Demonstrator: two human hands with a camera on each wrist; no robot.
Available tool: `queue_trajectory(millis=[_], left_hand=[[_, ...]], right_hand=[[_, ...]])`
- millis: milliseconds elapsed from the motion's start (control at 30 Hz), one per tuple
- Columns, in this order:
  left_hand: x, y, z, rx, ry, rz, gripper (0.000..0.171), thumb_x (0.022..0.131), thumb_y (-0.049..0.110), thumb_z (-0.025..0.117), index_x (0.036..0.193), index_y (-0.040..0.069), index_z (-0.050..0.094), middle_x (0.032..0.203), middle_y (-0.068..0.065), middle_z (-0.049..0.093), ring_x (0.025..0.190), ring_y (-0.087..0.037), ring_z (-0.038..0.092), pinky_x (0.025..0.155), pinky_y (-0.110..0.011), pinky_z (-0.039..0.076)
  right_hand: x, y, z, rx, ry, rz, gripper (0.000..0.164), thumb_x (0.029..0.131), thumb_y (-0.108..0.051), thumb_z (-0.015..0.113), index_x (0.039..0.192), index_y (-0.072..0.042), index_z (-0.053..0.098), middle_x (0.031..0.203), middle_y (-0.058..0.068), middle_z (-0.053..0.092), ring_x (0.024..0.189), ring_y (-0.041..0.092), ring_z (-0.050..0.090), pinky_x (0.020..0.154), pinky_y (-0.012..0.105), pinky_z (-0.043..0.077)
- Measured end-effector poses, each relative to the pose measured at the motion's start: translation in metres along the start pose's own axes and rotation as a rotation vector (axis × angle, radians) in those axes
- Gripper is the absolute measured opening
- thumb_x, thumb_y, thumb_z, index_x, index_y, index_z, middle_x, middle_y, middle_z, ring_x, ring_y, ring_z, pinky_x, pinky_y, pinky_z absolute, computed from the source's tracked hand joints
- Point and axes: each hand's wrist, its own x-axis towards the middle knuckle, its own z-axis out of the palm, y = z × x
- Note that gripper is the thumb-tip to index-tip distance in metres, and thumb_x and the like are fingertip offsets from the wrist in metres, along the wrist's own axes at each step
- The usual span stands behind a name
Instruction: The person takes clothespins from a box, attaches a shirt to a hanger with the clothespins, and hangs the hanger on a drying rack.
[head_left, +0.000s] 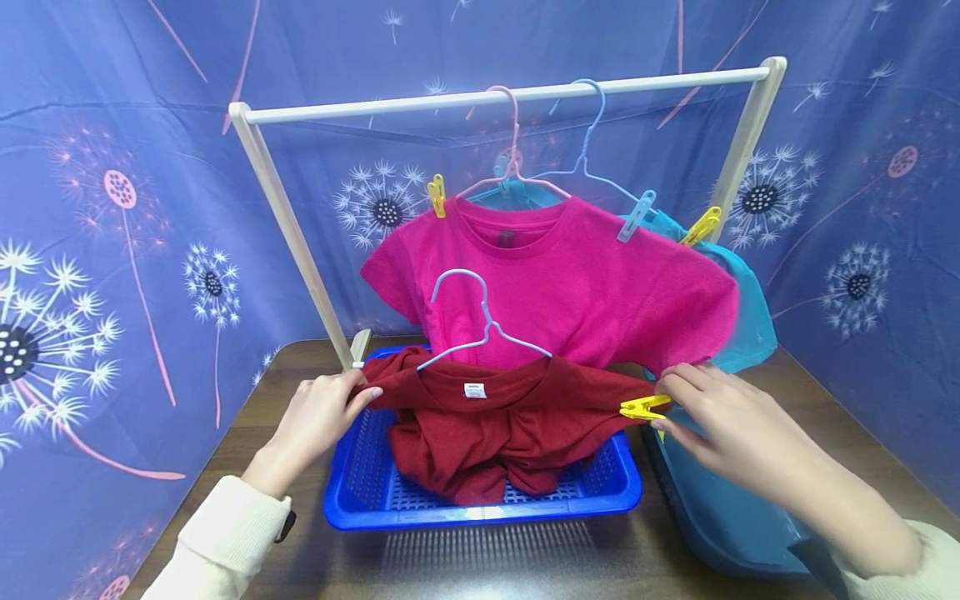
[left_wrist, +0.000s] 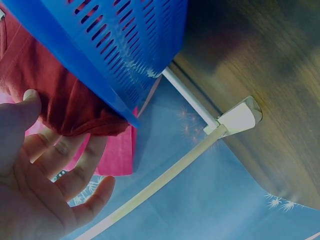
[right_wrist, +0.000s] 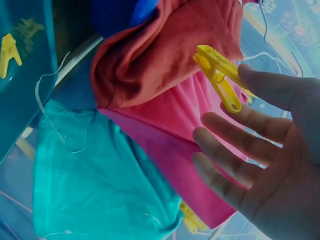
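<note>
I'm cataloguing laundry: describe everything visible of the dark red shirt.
The dark red shirt looks plain and soft, with a white label inside its wide neckline, which holds a light blue hanger. Its body bunches in the blue basket. The left hand pinches one side; by the other, the right hand holds a yellow clothespin, its grip unclear.

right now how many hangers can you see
3: a pink hanger and a blue hanger on the white rod, and a pale hanger at the neckline of the dark red shirt. More may be hidden.
</note>
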Motion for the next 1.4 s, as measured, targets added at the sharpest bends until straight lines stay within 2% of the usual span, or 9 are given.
queue_trajectory(millis=[267,367,400,500,600,633,700,933,1400], left_hand=[[0.000,0.001,-0.001,-0.005,0.024,0.012,0.025,0.085,0.034,0.062,0.069,0.017,0.053,0.051,0.006,0.043,0.049,-0.015,0.046,0.054,-0.040,0.037],[0.000,0.002,-0.002,-0.005,0.027,0.015,0.025,0.085,0.033,0.062,0.069,0.016,0.053,0.051,0.006,0.043,0.049,-0.015,0.046,0.054,-0.040,0.037],[0.000,0.002,-0.002,-0.004,0.025,0.015,0.025,0.085,0.034,0.061,0.070,0.016,0.053,0.051,0.006,0.043,0.049,-0.015,0.046,0.054,-0.040,0.037],[0.000,0.003,-0.003,-0.002,0.010,0.010,0.025,0.086,0.034,0.060,0.071,0.015,0.055,0.052,0.005,0.045,0.051,-0.016,0.049,0.056,-0.042,0.039],[0.000,0.003,-0.003,0.001,0.008,0.008,0.025,0.086,0.034,0.060,0.071,0.015,0.055,0.052,0.005,0.046,0.051,-0.016,0.049,0.056,-0.042,0.039],[0.000,0.003,-0.003,0.001,0.009,0.008,0.025,0.086,0.034,0.060,0.071,0.015,0.055,0.052,0.004,0.046,0.051,-0.016,0.049,0.056,-0.042,0.039],[0.000,0.004,-0.004,0.000,0.009,0.006,0.025,0.087,0.034,0.060,0.071,0.015,0.055,0.052,0.004,0.047,0.051,-0.016,0.049,0.055,-0.042,0.038],[0.000,0.003,-0.003,0.000,0.005,-0.001,0.025,0.086,0.034,0.060,0.070,0.016,0.054,0.052,0.005,0.046,0.051,-0.016,0.049,0.056,-0.043,0.038],[0.000,0.001,-0.001,-0.002,-0.008,-0.009,0.025,0.086,0.036,0.060,0.072,0.016,0.054,0.052,0.005,0.047,0.052,-0.017,0.051,0.059,-0.044,0.039]], right_hand=[[0.014,-0.005,0.005,0.072,0.040,-0.030,0.064,0.089,-0.058,0.021,0.091,-0.008,0.060,0.091,0.005,0.059,0.079,0.016,0.054,0.061,0.033,0.050],[0.019,-0.004,0.007,0.072,0.036,-0.040,0.043,0.085,-0.048,0.057,0.092,-0.005,0.060,0.092,0.007,0.059,0.081,0.019,0.054,0.063,0.034,0.051],[0.020,-0.003,0.007,0.070,0.035,-0.039,0.044,0.085,-0.048,0.057,0.092,-0.005,0.060,0.092,0.008,0.059,0.082,0.020,0.054,0.064,0.035,0.052],[0.024,0.001,0.008,0.074,0.033,-0.034,0.035,0.073,-0.025,0.076,0.094,-0.002,0.060,0.092,0.010,0.059,0.083,0.022,0.055,0.067,0.037,0.052],[0.029,0.002,0.009,0.085,0.027,-0.012,0.037,0.072,-0.024,0.077,0.096,-0.001,0.060,0.093,0.011,0.060,0.085,0.024,0.056,0.067,0.039,0.053],[0.030,0.002,0.009,0.090,0.025,-0.007,0.041,0.064,-0.014,0.082,0.096,-0.001,0.060,0.093,0.012,0.060,0.085,0.024,0.056,0.067,0.039,0.053],[0.034,0.002,0.010,0.095,0.024,-0.005,0.043,0.059,-0.007,0.083,0.094,-0.001,0.059,0.093,0.012,0.059,0.085,0.024,0.055,0.068,0.039,0.052],[0.045,0.004,0.014,0.054,0.006,-0.002,0.044,0.053,-0.004,0.085,0.086,0.000,0.056,0.092,0.015,0.059,0.083,0.028,0.055,0.068,0.039,0.052],[0.052,0.006,0.018,-0.009,-0.082,0.029,0.038,0.055,-0.006,0.084,0.083,0.000,0.059,0.093,0.016,0.060,0.084,0.030,0.056,0.071,0.039,0.052]])
